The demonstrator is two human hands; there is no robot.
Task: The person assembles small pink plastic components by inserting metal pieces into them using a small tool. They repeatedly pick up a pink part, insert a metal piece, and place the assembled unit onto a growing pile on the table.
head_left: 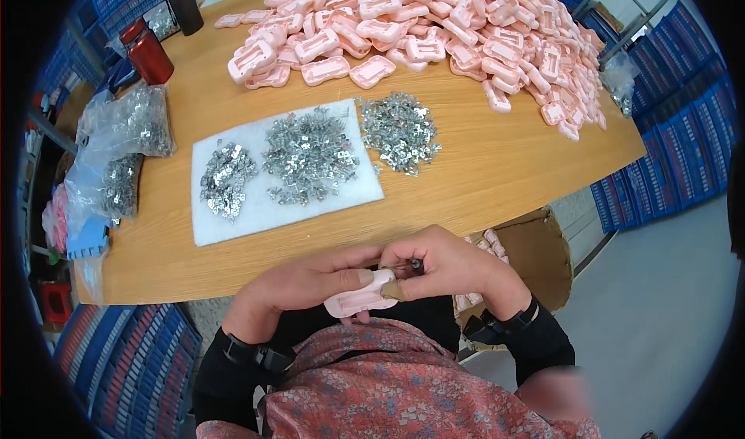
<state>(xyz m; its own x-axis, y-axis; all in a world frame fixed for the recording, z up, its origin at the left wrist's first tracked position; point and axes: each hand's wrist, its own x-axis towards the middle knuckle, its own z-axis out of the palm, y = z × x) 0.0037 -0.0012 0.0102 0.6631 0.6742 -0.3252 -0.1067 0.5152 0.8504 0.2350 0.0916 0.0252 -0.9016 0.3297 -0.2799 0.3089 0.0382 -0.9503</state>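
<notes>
Just in front of the table's near edge, my left hand (331, 278) is closed round a pale pink plastic casing (358, 300), with the thumb along its upper rim. The casing is oblong, rounded, and has a recess facing up. At its right end, the fingers of my right hand (438, 267) are pinched together, the thumb against the casing. A tan cover (393, 290) sits on that thumb. A small dark tip (417, 265) shows between the right fingers; the rest of that object is hidden.
On the table (497, 167), a white foam sheet (256, 226) bears two heaps of small metal pieces; another metal heap (401, 133) lies beside it. Pink casings (372, 70) pile up behind. Left are clear bags (143, 121) and a red flask (147, 51). A cardboard box (535, 257) stands below right.
</notes>
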